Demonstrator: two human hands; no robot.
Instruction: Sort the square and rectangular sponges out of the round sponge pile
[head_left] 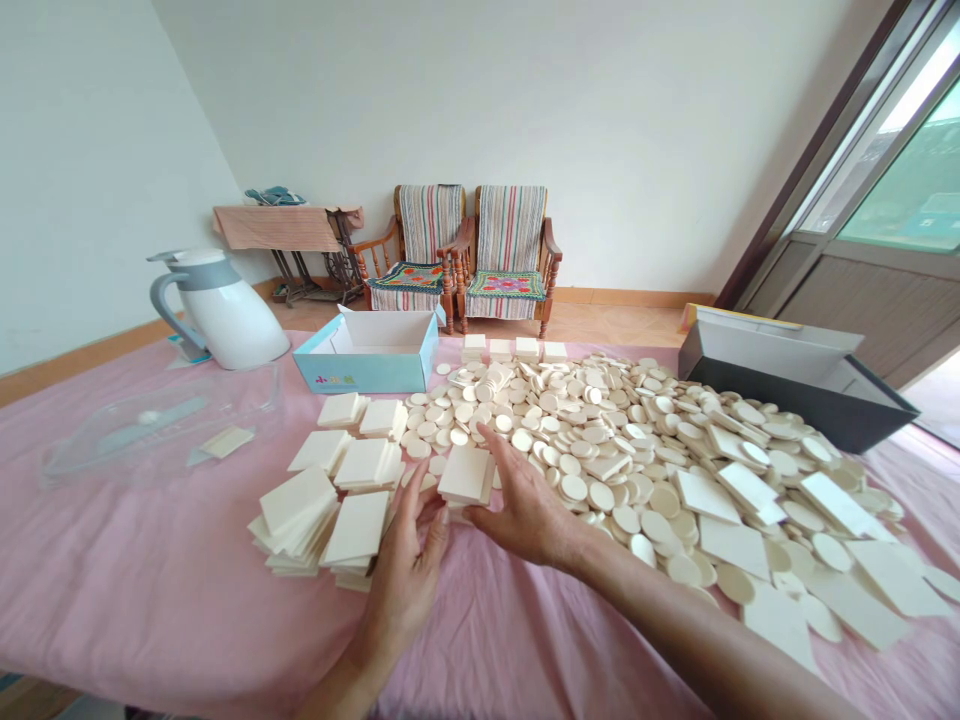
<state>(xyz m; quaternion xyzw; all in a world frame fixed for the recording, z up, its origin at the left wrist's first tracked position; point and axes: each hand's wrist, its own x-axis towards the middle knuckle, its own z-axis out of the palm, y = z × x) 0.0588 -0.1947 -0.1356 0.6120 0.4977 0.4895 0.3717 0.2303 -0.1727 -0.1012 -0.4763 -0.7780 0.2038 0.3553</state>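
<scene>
- A pale wall [637, 150] is forming the background, two wooden armchairs [510, 235] are standing before it, and a pink-covered counter [187, 620] is occupying the foreground.
- A stack of square tiles [466, 472] is standing between the hands, toward the middle of the counter's near edge.
- The left hand [409, 560] is flanking the stack's left side, its thumb and fingers spreading apart.
- The right hand [529, 505] is curving around the right side, thumb in front, forefinger behind; whether it is pinching the tiles cannot be told.
- Further stacks [356, 525] are standing left of the left hand; four small stacks [527, 348] are lining the far edge.
- Loose discs and squares [637, 470] are spreading toward the right edge.
- A blue box [360, 370] is sitting by the far edge, a black box [862, 427] at the far right corner, a white jug [238, 325] at the far left.
</scene>
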